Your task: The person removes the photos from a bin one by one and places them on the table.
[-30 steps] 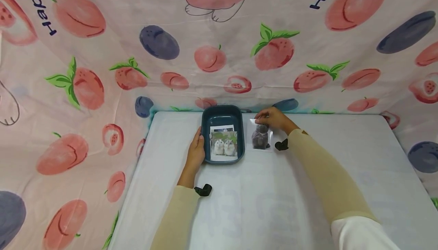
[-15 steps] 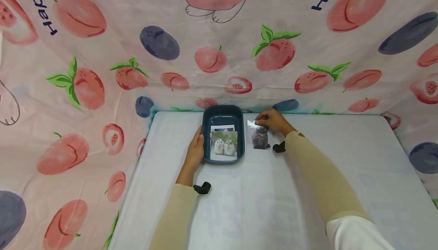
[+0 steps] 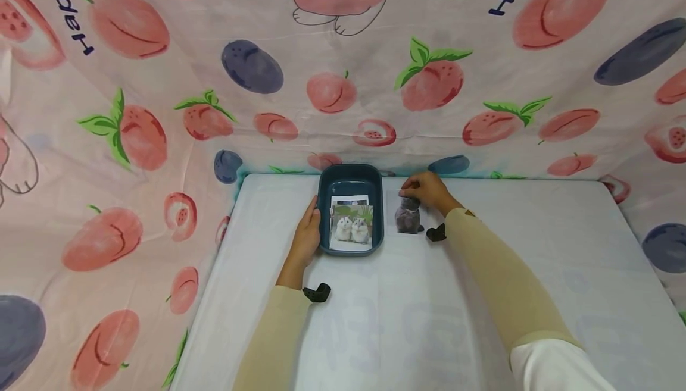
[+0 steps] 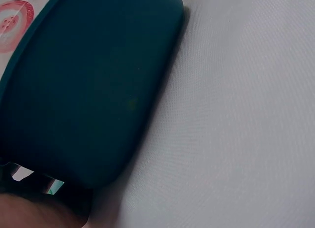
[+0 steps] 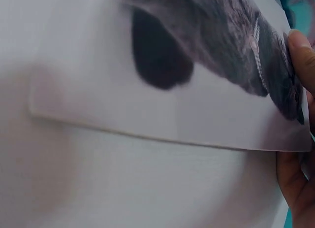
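Observation:
A dark teal rectangular tray (image 3: 351,179) stands near the back edge of the white table. My left hand (image 3: 306,235) holds its left side; the left wrist view shows the tray's outer wall (image 4: 88,85) with fingers at its lower left, partly in shadow. Inside the tray lie overlapping photo cards, the top one a picture of two white hamsters (image 3: 351,228). To the right, my right hand (image 3: 427,191) pinches the top edge of a photo card of a grey cat (image 3: 408,218). In the right wrist view the thumb is on the card's face (image 5: 221,55) and fingers are behind it.
The white table (image 3: 429,319) spreads in front of and around the tray. A fruit-printed pink cloth (image 3: 354,58) hangs behind and along the sides. Black camera mounts (image 3: 317,293) sit at both wrists.
The glare on the cat card has faded as its angle shifts slightly. The right forearm has moved a little to the left. The tray and left hand stay nearly where they were.

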{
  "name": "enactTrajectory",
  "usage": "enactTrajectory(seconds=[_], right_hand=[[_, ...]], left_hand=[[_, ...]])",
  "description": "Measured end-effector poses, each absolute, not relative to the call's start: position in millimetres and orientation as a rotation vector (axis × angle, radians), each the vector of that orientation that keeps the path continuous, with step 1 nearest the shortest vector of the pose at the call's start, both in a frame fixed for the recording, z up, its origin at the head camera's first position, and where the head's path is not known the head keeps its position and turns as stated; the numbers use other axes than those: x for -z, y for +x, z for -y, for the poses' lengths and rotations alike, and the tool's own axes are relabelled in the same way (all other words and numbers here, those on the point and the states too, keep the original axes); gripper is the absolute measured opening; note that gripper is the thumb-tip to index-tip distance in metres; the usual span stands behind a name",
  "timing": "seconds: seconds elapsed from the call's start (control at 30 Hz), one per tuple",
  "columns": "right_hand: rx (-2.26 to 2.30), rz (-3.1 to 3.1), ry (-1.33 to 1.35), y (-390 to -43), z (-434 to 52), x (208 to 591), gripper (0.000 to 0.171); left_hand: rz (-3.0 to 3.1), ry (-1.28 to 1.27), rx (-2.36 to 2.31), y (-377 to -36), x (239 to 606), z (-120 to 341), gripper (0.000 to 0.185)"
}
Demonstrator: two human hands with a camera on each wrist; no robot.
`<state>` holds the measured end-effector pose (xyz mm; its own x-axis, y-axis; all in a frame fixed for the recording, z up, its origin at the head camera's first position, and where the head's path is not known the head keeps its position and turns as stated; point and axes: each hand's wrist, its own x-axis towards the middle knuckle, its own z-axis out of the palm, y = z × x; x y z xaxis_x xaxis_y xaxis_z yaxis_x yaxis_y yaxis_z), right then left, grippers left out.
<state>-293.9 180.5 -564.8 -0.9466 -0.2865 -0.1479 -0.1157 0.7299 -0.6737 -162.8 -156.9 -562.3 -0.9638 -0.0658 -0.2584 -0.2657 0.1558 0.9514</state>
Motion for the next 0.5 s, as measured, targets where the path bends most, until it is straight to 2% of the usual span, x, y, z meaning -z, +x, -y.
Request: enactTrajectory(seconds=[0.3,0.5], right_hand=[[0.927,-2.754,-0.285,-289.0,-181.3,554.6,0.029],[0.98,-2.775,-0.251,-289.5,-184.1,551.4,0.025]], left_hand=[[-2.277,-0.344,-1.893,-163.0,564.4,158.1,0.051],[-2.278,-0.343,-1.907,-163.1,563.2,157.4,0.05]])
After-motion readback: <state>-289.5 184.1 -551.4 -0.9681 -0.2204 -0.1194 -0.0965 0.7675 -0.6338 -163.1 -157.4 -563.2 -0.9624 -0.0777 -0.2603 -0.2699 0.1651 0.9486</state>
